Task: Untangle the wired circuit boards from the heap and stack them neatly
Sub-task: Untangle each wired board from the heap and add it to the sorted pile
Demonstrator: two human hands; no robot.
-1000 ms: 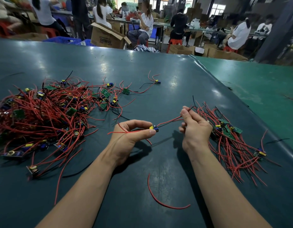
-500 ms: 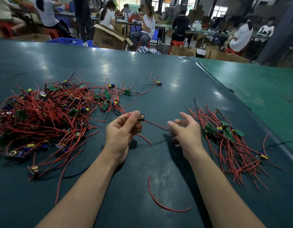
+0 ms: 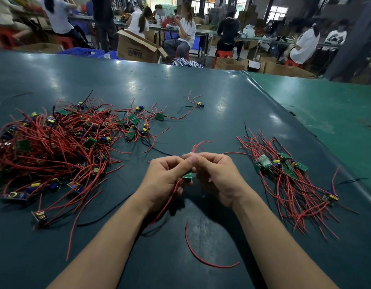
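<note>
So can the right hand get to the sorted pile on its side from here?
Probably yes: the sorted pile lies beside the right hand with bare table between, but that hand first has to let go of the circuit board.

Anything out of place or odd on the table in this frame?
One loose red wire lies curved on the dark green table between the forearms, with no visible circuit board attached, apart from the tangled heap and the sorted pile.
</note>
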